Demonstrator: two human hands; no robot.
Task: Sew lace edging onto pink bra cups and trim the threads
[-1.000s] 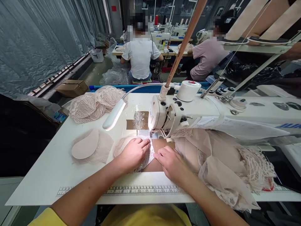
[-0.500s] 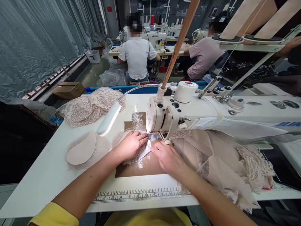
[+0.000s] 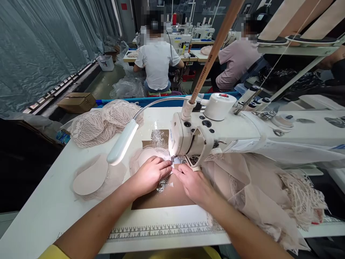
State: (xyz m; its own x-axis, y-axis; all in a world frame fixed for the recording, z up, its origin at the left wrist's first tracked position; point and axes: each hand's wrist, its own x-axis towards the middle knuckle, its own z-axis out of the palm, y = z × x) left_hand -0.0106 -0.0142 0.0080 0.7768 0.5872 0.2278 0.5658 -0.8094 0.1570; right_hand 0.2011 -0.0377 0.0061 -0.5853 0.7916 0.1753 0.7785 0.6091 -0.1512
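The lace cup piece lies beneath the head of the sewing machine, its near part hidden under the left hand, whose fingers lie close together. The right hand has its fingertips near the piece's edge; whether either hand pinches cannot be told. The right forearm covers part of the sheer fabric pile; the frame cuts off the machine's far end.
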